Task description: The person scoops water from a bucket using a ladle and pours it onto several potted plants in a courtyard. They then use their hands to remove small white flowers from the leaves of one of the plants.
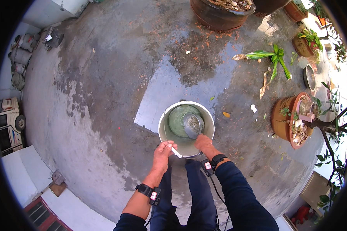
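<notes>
A pale bucket (pixel 162 130) with greenish water (pixel 177 117) in it stands on the wet ground in front of my legs. My left hand (pixel 164 150) is closed on the white grip (pixel 176 152) of the bucket's wire bail, at the near left rim. Over the near right rim reaches my right hand (pixel 204 143), its fingers closed at the near edge of a grey dipper (pixel 191 133); the dipper's handle is hidden by the hand. Inside the bucket the dipper lies tilted, with what looks like water in its bowl.
To the right stand a brown plant pot (pixel 283 118) and a shallow basin (pixel 308 78). A cut leafy plant (pixel 274 57) lies on the concrete. Large dark pot (pixel 219 17) at the top; puddle (pixel 153 98) beyond the bucket. Cables hang from both wrists.
</notes>
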`<state>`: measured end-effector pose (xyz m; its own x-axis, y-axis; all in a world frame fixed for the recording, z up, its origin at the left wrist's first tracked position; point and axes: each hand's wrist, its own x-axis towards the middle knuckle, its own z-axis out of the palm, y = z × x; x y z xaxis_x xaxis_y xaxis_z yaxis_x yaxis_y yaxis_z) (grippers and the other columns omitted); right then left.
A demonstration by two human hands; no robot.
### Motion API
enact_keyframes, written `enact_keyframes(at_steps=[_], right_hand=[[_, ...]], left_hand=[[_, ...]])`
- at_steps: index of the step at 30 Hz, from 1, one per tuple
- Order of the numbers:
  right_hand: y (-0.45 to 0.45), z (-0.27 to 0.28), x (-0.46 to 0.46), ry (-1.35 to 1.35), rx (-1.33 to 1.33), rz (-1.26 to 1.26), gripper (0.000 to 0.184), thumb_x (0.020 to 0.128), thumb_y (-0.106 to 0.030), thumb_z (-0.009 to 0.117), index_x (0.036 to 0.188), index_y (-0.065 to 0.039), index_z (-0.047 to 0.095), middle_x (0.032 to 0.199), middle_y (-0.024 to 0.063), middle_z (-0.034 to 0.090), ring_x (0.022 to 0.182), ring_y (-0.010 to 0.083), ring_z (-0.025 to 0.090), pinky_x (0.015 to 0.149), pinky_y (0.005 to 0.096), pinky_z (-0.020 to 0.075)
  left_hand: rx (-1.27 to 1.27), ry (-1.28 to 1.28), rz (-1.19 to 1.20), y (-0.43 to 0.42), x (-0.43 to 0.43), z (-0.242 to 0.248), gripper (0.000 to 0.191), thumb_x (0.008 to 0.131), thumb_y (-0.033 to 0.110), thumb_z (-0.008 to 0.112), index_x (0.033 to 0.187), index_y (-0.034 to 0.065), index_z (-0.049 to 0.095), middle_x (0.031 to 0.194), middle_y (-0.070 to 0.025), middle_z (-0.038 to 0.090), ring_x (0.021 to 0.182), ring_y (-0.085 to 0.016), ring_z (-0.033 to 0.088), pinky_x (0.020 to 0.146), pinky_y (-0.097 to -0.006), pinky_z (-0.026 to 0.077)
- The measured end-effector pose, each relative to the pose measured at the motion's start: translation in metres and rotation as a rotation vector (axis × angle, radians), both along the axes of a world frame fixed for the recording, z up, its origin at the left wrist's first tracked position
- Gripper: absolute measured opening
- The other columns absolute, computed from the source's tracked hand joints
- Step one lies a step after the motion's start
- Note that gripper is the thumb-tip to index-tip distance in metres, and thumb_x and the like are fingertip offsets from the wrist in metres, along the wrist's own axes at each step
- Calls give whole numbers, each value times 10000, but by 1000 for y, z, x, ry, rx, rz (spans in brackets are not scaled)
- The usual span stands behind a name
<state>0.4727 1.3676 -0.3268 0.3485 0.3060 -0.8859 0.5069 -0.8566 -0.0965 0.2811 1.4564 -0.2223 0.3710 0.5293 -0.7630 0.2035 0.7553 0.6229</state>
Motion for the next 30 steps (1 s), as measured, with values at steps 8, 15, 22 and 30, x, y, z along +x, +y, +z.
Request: enact_keyframes(at_steps=[8, 15, 22, 30], right_hand=[[-4, 17, 2, 55, 3, -75, 352, 839, -210, 557, 1110, -24, 684, 1175, 195, 656, 1124, 342, 620, 943, 424, 496], [-39, 70, 17, 160, 141, -142, 398, 783, -236, 586, 1085, 13, 661, 1099, 234, 668, 1041, 382, 638, 877, 429, 507], [-109, 161, 27, 604, 353, -825, 247, 832, -104, 626, 1059, -8, 619, 774, 87, 656, 626, 164, 617, 536, 310, 499], [-230, 254, -14, 454, 604, -1075, 264, 875, -106, 626, 1115, 3, 615, 832, 83, 668, 671, 154, 624, 559, 297, 515]], left_hand=[[-31, -18, -18, 6, 5, 6, 178, 1007, 134, 488, 1115, 42, 596, 1015, -67, 681, 927, -132, 639, 847, -284, 504], [-117, -12, -43, 14, 12, 11, 171, 1006, 117, 474, 1113, 33, 576, 1034, -98, 672, 940, -178, 652, 826, -306, 524], [-322, 16, 115, 22, 13, 5, 160, 973, 78, 476, 1104, 34, 557, 964, -146, 673, 909, -268, 677, 811, -405, 556], [-457, 40, 119, 26, 51, -5, 104, 891, 169, 580, 856, 115, 498, 775, -51, 498, 712, -198, 523, 766, -418, 527]])
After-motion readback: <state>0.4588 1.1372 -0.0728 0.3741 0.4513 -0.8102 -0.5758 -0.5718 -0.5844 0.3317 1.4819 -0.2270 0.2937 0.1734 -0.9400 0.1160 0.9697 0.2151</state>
